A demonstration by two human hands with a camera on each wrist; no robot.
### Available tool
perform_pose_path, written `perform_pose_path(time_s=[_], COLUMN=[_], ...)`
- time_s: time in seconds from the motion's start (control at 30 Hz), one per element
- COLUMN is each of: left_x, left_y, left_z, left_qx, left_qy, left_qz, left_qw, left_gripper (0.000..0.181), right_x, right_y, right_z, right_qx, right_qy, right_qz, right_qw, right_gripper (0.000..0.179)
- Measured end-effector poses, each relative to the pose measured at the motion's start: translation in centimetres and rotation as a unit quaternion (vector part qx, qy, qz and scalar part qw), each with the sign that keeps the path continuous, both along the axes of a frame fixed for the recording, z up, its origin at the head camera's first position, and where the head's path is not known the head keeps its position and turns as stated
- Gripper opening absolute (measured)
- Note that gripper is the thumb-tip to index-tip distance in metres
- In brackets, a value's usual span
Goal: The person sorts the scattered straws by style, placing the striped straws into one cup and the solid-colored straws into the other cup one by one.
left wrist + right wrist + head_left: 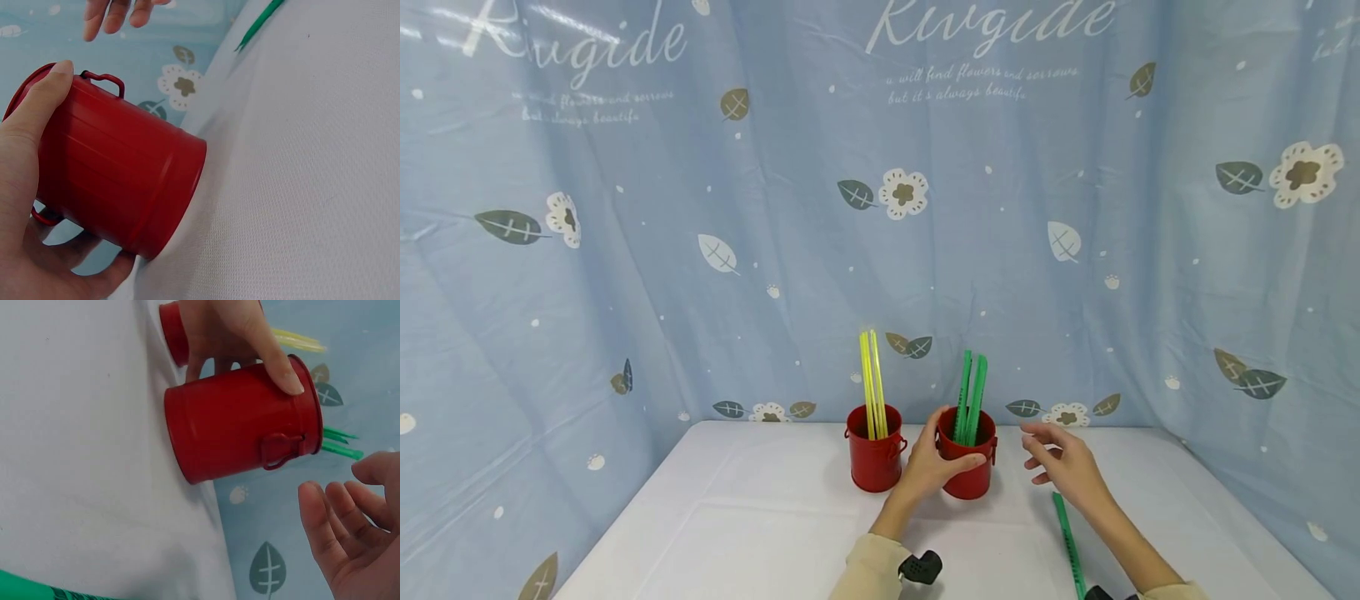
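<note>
A small red metal bucket (967, 475) stands on the table with several green sticks (972, 400) upright inside it. My left hand (934, 467) grips this bucket from its left side, the thumb across the front near the rim and the fingers round the far side. To the right of the bucket my right hand (1063, 462) is held in the air, fingers loosely bent and nothing in them. Another green stick (1070, 546), with dark print along it, lies on the table below that hand; its near end is hidden by the wrist camera.
Left of the gripped bucket is a second red bucket (876, 462) with several yellow sticks (872, 383) standing in it. A white cloth covers the table (760, 517). Close behind the buckets hangs a blue printed curtain (805, 250).
</note>
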State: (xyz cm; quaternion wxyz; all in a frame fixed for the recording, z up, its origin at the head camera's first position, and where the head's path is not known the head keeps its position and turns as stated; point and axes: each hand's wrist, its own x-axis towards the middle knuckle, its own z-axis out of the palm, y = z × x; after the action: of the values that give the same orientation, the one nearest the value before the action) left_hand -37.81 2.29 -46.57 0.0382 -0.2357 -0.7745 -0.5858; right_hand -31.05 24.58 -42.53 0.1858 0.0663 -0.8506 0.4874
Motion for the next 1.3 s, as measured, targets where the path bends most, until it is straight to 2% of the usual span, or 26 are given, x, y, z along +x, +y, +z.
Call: perform_pose_path(time_s=[0.17,0.33,0.57,0.83,1.03,1.13,1.3], left_x=[-0.1,-0.1,2.0,2.3,2.0,1.4,0.2], left_y=[-0.1,-0.1,-0.8,-0.8,-0.7,-0.6,-0.2], left_z=[-0.1,-0.1,2.3,2.5,2.3,1.6,0.1], left_qx=[-0.001,0.005,0.014,0.007,0.009,0.016,0.010], left_qy=[0.000,0.009,-0.005,-0.009,-0.012,-0.013,-0.004], left_qz=[-0.001,-0.011,-0.032,-0.029,-0.031,-0.027,-0.015], left_qw=[1.0000,0.9999,0.9994,0.9995,0.9994,0.9994,0.9998], left_gripper=[0.087,0.085,0.084,0.084,0.084,0.084,0.084], right_x=[0.1,0.3,0.6,1.1,1.3,1.5,1.8], right_y=[0.4,0.8,1.3,1.8,2.3,2.5,2.8], right_z=[0.1,0.3,0.6,0.5,0.4,0.3,0.2], right_qx=[0.014,0.050,0.089,0.129,0.154,0.169,0.182], right_qy=[-0.018,-0.055,-0.111,-0.193,-0.251,-0.271,-0.291], right_qz=[-0.009,-0.015,-0.003,0.003,-0.009,-0.010,-0.007], right_qw=[0.9997,0.9971,0.9899,0.9726,0.9555,0.9475,0.9394], right_gripper=[0.042,0.051,0.055,0.069,0.067,0.064,0.060])
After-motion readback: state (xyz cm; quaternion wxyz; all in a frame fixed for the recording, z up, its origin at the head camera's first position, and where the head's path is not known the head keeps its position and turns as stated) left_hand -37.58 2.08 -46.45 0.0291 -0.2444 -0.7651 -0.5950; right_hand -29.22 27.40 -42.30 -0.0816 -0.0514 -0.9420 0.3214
